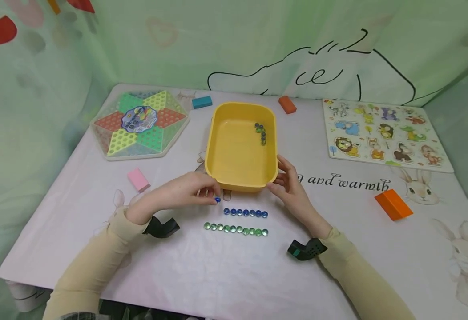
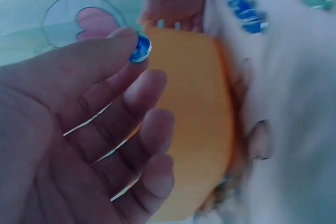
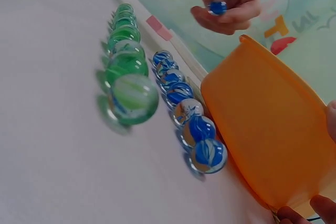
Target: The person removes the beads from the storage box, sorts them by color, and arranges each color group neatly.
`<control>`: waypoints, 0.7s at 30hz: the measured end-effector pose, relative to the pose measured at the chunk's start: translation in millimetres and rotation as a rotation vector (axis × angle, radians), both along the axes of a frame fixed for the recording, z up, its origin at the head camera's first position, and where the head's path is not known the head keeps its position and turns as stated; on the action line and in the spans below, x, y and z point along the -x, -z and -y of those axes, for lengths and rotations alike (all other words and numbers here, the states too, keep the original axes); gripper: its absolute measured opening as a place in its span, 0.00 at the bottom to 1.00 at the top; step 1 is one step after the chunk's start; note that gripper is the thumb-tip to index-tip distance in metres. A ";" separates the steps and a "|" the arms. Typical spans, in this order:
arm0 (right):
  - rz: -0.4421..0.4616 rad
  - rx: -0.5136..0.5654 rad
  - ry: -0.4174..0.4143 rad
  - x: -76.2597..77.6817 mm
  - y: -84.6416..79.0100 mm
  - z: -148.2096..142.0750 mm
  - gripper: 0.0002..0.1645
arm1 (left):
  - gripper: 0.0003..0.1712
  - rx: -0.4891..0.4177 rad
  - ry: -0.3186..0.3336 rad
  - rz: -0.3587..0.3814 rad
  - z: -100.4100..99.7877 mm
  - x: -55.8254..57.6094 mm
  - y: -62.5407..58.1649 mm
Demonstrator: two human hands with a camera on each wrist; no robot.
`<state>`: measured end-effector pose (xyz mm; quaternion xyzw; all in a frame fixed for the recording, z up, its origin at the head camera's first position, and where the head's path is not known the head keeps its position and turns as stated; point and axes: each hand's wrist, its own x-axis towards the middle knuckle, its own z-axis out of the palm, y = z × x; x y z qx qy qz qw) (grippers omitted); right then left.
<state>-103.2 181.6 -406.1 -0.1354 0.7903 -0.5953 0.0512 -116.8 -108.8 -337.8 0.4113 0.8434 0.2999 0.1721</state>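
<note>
Between thumb and forefinger my left hand [image 1: 195, 190] pinches a blue marble [image 2: 140, 48], just off the near left corner of a yellow plastic basin [image 1: 234, 153]. My right hand [image 1: 292, 189] grips the basin's near right corner, thumb and fingers around its rim. Several marbles [image 1: 261, 133], green and dark, lie inside against the basin's right side. In front of the basin runs a row of blue swirled marbles [image 3: 181, 95] on the table. Nearer to me is a longer row of green marbles [image 3: 127, 61], roughly parallel to it.
A hexagonal Chinese checkers board [image 1: 139, 124] lies at the back left, an animal puzzle board [image 1: 382, 133] at the back right. Around them are a pink block [image 1: 139, 179], a blue block [image 1: 202, 102], a red-orange block [image 1: 287, 105] and a larger orange block [image 1: 394, 205].
</note>
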 end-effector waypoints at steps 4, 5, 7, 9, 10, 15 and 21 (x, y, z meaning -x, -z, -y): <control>-0.005 0.001 -0.002 0.3 -0.2 0.0 0.45 | 0.04 0.059 0.023 0.010 -3.8 -2.0 11.0; -0.006 0.000 -0.002 0.4 -0.1 0.0 0.45 | 0.04 0.072 0.023 0.008 -4.9 -2.1 14.0; -0.003 0.001 -0.003 0.5 0.0 0.1 0.45 | 0.03 0.090 0.020 -0.001 -6.7 -1.8 19.3; 0.000 -0.001 -0.005 0.5 0.1 0.2 0.45 | 0.03 0.099 0.015 0.001 -7.9 -1.5 23.5; 0.002 -0.002 -0.006 0.4 0.2 0.2 0.45 | 0.03 0.106 0.008 0.006 -8.5 -1.4 25.6; 0.002 -0.005 -0.007 0.2 0.0 0.2 0.45 | 0.04 0.141 -0.021 0.040 -11.0 -1.1 32.2; 0.002 0.000 -0.006 0.5 0.3 -0.3 0.44 | 0.06 0.146 -0.013 0.017 -13.2 -1.2 36.9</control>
